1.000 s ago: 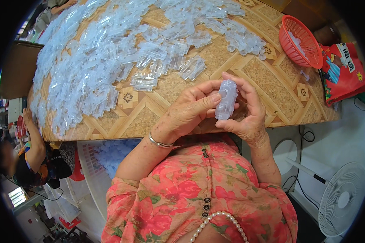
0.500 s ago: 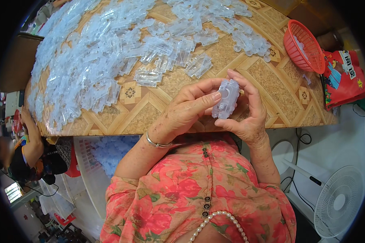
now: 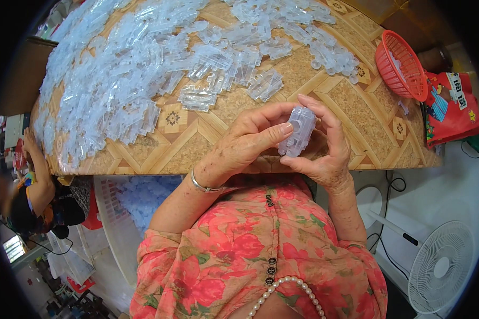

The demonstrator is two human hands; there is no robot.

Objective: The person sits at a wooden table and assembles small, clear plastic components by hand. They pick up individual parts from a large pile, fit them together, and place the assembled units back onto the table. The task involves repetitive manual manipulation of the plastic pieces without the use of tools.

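Between my two hands, just over the table's near edge, is a small block of clear plastic parts (image 3: 302,127) with notched sides and a round recess. My left hand (image 3: 253,135) has its thumb pressed on the block's face, its fingers curled behind. The right hand (image 3: 330,151) wraps around the other side, thumb at the lower end and fingertips at the top. Beyond my hands, flat clear plastic plates (image 3: 198,98) lie on the table, the nearest ones apart from the pile. Part of the block's back is hidden by my fingers.
A large heap of clear plastic parts (image 3: 117,80) covers the left and far side of the patterned table (image 3: 197,138). A red basket (image 3: 402,66) and red bag (image 3: 452,106) are at right. A white fan (image 3: 442,266) stands below right; another person's arm (image 3: 40,170) is at left.
The plastic block has turned slightly between my fingers, and my left thumb has shifted a little on it. Both hands stay in nearly the same place.
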